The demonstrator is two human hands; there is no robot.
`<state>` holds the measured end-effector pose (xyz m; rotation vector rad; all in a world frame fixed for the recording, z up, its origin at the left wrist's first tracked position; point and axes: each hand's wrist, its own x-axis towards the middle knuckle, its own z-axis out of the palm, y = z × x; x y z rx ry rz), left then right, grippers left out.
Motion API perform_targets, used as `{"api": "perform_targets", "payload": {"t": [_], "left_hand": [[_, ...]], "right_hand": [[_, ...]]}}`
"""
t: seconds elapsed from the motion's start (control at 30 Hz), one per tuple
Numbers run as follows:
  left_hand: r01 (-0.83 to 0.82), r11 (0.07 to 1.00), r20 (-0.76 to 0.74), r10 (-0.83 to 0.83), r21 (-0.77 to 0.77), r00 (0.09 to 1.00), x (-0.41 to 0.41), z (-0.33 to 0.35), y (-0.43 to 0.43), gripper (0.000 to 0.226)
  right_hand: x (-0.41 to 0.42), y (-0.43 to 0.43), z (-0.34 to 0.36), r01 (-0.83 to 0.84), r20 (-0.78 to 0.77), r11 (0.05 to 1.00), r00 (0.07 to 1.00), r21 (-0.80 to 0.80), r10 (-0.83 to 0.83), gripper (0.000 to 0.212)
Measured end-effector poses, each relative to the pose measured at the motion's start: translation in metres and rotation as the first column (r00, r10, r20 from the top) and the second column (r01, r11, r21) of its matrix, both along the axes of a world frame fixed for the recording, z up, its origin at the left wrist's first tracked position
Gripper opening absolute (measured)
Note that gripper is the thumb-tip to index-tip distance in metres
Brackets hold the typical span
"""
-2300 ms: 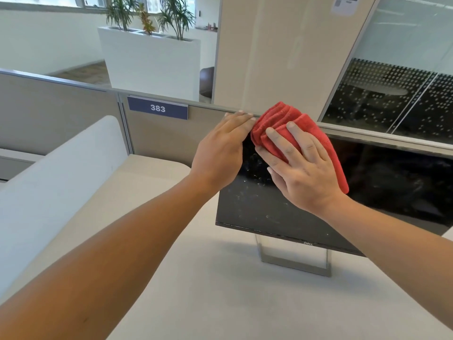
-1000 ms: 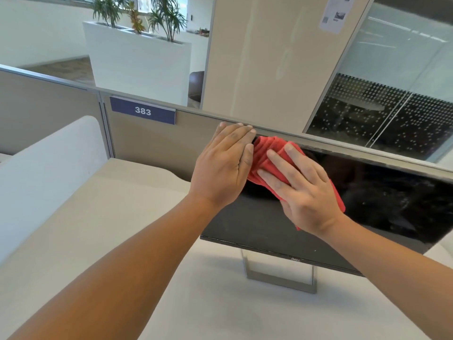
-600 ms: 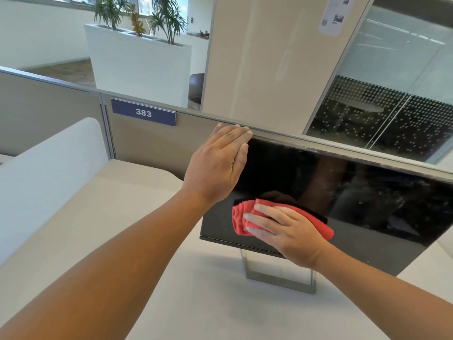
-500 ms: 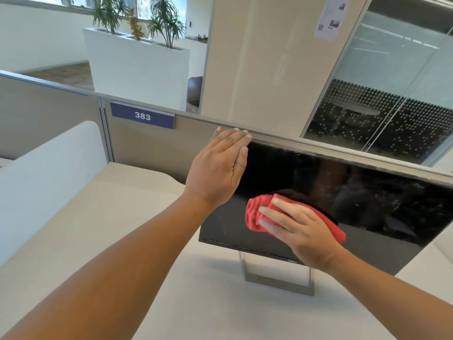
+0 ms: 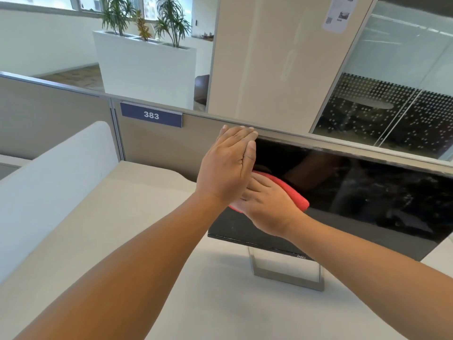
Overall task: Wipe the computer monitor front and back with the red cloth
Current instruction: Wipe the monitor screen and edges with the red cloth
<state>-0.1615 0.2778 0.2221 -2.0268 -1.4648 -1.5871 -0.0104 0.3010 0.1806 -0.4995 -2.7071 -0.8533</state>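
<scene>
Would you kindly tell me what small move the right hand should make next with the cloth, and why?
Probably slide the cloth rightward along the screen. The right hand presses it flat near the screen's left edge, the left hand steadies the top left corner, and what look like smudges show on the glass further right.

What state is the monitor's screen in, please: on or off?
Off, it seems: the monitor screen is black, showing only reflections, while the right hand presses the red cloth on it.
</scene>
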Motion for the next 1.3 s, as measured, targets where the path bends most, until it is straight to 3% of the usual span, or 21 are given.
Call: {"api": "perform_targets", "payload": {"t": [0.23, 0.4, 0.6, 0.97, 1.3], "left_hand": [[0.026, 1.000, -0.009, -0.026, 0.004, 1.000, -0.003, -0.001, 0.001, 0.040], [0.045, 0.998, -0.012, -0.045, 0.033, 0.999, -0.006, -0.002, 0.006, 0.037], [0.027, 0.996, 0.065, -0.033, 0.086, 0.997, 0.003, -0.006, 0.007, 0.036], [0.019, 0.994, 0.087, -0.028, 0.108, 0.996, 0.004, -0.008, 0.004, 0.034], [0.015, 0.994, 0.108, -0.026, 0.106, 0.994, 0.005, -0.009, 0.004, 0.033]], "right_hand": [[-0.014, -0.010, -0.053, -0.037, 0.190, 0.999, 0.981, -0.002, 0.037, 0.045], [0.037, -0.013, -0.082, -0.030, 0.344, 0.999, 0.939, 0.046, 0.012, 0.040], [0.082, -0.016, -0.066, -0.015, 0.353, 0.997, 0.935, 0.069, -0.010, 0.047], [-0.021, -0.014, -0.098, 0.005, 0.151, 1.000, 0.988, 0.028, -0.009, 0.037], [0.121, -0.037, -0.105, 0.140, 0.282, 0.982, 0.944, 0.123, -0.170, 0.050]]}}
